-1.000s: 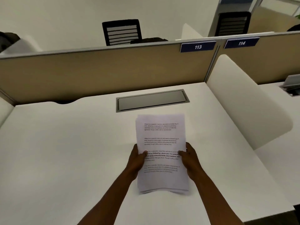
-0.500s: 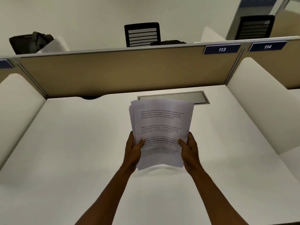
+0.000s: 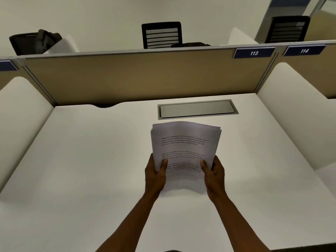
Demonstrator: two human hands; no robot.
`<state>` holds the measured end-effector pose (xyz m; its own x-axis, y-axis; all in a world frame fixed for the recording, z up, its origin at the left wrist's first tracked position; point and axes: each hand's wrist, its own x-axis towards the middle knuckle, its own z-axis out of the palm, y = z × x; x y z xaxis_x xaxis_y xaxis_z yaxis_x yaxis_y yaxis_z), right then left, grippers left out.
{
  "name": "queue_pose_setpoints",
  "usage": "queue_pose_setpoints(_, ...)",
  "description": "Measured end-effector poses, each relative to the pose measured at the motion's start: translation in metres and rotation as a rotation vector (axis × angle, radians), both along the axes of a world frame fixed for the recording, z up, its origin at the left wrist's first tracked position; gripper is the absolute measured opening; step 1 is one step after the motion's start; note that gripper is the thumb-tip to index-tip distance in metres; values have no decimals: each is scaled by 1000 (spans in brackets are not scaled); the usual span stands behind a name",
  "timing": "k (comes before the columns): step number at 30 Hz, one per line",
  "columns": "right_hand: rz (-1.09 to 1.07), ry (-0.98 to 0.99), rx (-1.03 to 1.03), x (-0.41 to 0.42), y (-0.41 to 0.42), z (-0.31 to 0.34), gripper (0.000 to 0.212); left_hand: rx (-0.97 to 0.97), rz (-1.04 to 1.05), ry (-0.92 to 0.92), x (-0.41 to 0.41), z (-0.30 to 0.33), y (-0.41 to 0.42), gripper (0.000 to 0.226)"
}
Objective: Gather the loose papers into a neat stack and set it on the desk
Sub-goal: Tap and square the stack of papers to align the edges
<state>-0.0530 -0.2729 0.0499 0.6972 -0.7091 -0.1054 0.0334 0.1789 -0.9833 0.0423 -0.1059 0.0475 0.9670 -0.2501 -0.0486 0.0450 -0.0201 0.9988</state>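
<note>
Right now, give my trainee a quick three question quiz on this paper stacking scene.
1. True or false: the paper stack lies flat on the desk.
2. Which holds the stack? A) left hand only B) right hand only C) both hands
3. Fill in: the number sign above the metal cable hatch reads ___.

Key: 1 false, it is held up, bottom edge near the desk. 2 C. 3 113.

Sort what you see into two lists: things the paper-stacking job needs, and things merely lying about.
Needed: sheaf of white printed papers; left hand; right hand; white desk top.

Lying about: grey metal cable hatch; black mesh office chair; dark bag; blue number plate 113.
</note>
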Motion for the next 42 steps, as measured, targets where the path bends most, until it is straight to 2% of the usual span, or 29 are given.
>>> queue_pose_setpoints(5,18,-71,-29,4,4,13,28,-43,-15,-9,11,8,5,39)
queue_pose_setpoints(10,43,-17,33,-6,14,-8,34,-93,-45,112,-3,-8,15,49)
queue_pose_setpoints(13,50,0,41,-8,12,-11,38,-119,-32,133,-2,-8,17,45)
queue_pose_setpoints(20,84,71,42,-17,17,-25,33,-74,-36,151,-15,-20,20,44)
queue_pose_setpoints(23,90,65,-10,-18,13,-24,33,-67,-44,145,-12,-21,22,38)
queue_pose_setpoints(30,101,163,-68,-20,19,-35,31,-38,-61,180,-16,-28,22,40)
queue_pose_setpoints(32,93,195,-152,-18,15,-29,34,-40,-63,199,-13,-28,21,37)
queue_pose_setpoints(36,117,241,-481,-7,3,-8,27,-46,-104,282,-5,-26,22,31)
queue_pose_setpoints(39,178,315,-739,2,-10,11,16,-40,-199,336,1,-19,29,44)
queue_pose_setpoints(42,295,317,-817,11,-19,31,16,85,-138,326,15,-7,40,72)
